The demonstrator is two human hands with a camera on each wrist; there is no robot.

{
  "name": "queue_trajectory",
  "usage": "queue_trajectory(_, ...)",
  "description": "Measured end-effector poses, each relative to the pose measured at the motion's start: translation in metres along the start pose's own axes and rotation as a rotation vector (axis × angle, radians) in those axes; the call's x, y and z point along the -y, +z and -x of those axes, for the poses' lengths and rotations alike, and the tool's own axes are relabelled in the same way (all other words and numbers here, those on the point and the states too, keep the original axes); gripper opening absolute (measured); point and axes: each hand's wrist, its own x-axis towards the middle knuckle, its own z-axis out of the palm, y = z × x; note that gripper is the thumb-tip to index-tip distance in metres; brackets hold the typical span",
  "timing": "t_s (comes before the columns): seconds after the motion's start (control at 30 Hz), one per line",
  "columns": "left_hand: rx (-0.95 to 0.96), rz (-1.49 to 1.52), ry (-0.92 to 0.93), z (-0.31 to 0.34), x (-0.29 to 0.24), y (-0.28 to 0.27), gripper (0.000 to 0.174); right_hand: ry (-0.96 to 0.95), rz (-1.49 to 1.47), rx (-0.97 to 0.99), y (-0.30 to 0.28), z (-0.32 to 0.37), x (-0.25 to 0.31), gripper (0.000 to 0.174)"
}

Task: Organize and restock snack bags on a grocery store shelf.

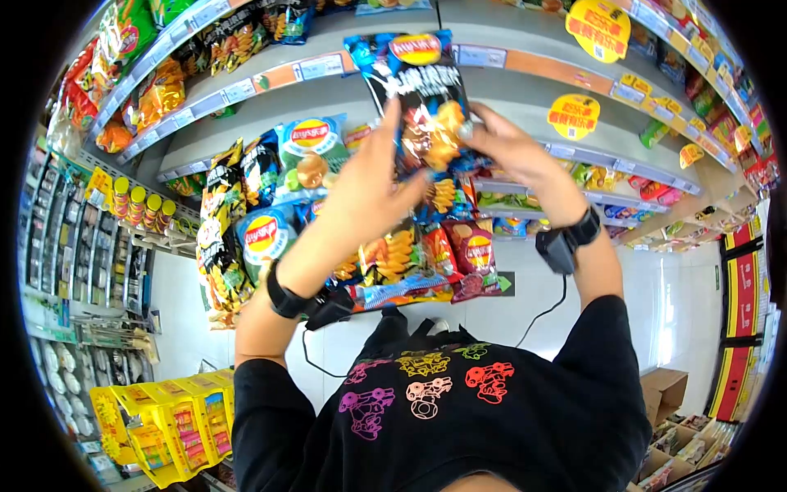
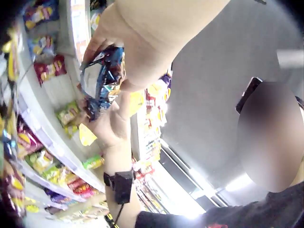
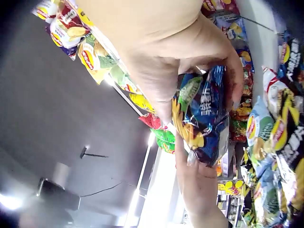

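Note:
A black-and-blue bag of potato chips (image 1: 422, 98) is held up between both hands in front of the shelf, over a pile of other chip bags. The left hand (image 1: 369, 184) holds its left side, the thumb reaching across the lower front. On the opposite side, the right hand (image 1: 512, 148) grips the lower right edge. In the right wrist view the right hand's fingers (image 3: 234, 78) and thumb span the dark bag (image 3: 204, 114), while the left hand (image 3: 197, 185) touches its far end. The left wrist view shows the bag (image 2: 107, 78) between both hands.
Several chip bags (image 1: 266, 238) are piled below the hands, close to the body. Curved store shelves (image 1: 525, 98) with price strips run behind. Yellow round signs (image 1: 574, 116) hang at the right. Canisters (image 1: 137, 205) stand left, and a yellow display rack (image 1: 176, 418) is at lower left.

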Motion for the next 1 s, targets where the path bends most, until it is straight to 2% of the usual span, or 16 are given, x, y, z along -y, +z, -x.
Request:
queue_trajectory(0.03, 0.022, 0.001, 0.057, 0.011, -0.012, 0.015, 0.082, -0.017, 0.071, -0.083, 0.0, 0.022, -0.016, 0.066)
queue_trajectory(0.07, 0.152, 0.122, -0.09, 0.02, -0.031, 0.025, 0.085, -0.036, 0.146, -0.164, 0.001, 0.045, -0.03, 0.07)
queue_trajectory(0.1, 0.192, 0.12, -0.117, 0.031, -0.043, 0.038, 0.085, 0.0, 0.146, -0.229, 0.003, 0.065, -0.042, 0.071)
queue_trajectory(0.2, 0.361, 0.223, -0.227, 0.054, -0.063, 0.072, 0.088, 0.106, 0.056, -0.239, -0.004, 0.114, -0.085, 0.069)
queue_trajectory(0.23, 0.322, 0.182, -0.162, 0.063, -0.063, 0.088, 0.088, 0.131, 0.042, -0.281, -0.002, 0.127, -0.094, 0.068)
queue_trajectory(0.27, 0.403, 0.219, -0.243, 0.07, -0.065, 0.099, 0.088, 0.154, 0.03, -0.322, -0.001, 0.137, -0.101, 0.067)
queue_trajectory(0.33, 0.343, 0.167, -0.198, 0.084, -0.071, 0.115, 0.088, 0.206, 0.011, -0.375, 0.002, 0.15, -0.118, 0.063)
queue_trajectory(0.43, 0.397, 0.146, -0.286, 0.094, -0.073, 0.13, 0.086, 0.224, 0.056, -0.444, 0.01, 0.157, -0.139, 0.059)
queue_trajectory(0.57, 0.251, 0.137, -0.257, 0.101, -0.075, 0.122, 0.086, 0.176, -0.045, -0.475, 0.013, 0.153, -0.142, 0.058)
queue_trajectory(0.7, 0.11, 0.062, -0.264, 0.093, -0.069, 0.097, 0.087, 0.04, -0.165, -0.377, 0.026, 0.125, -0.104, 0.059)
queue_trajectory(0.8, 0.001, -0.007, -0.239, 0.088, -0.056, 0.075, 0.088, -0.017, -0.157, -0.26, 0.04, 0.097, -0.081, 0.061)
queue_trajectory(0.87, -0.017, 0.0, -0.312, 0.086, -0.044, 0.057, 0.088, -0.02, -0.086, -0.26, 0.049, 0.077, -0.078, 0.062)
queue_trajectory(0.97, -0.06, -0.014, -0.315, 0.077, -0.018, 0.033, 0.087, -0.082, -0.002, -0.2, 0.064, 0.041, -0.068, 0.06)
queue_trajectory(1.0, -0.07, -0.016, -0.307, 0.072, -0.002, 0.029, 0.086, 0.036, -0.157, -0.169, 0.066, 0.028, -0.062, 0.057)
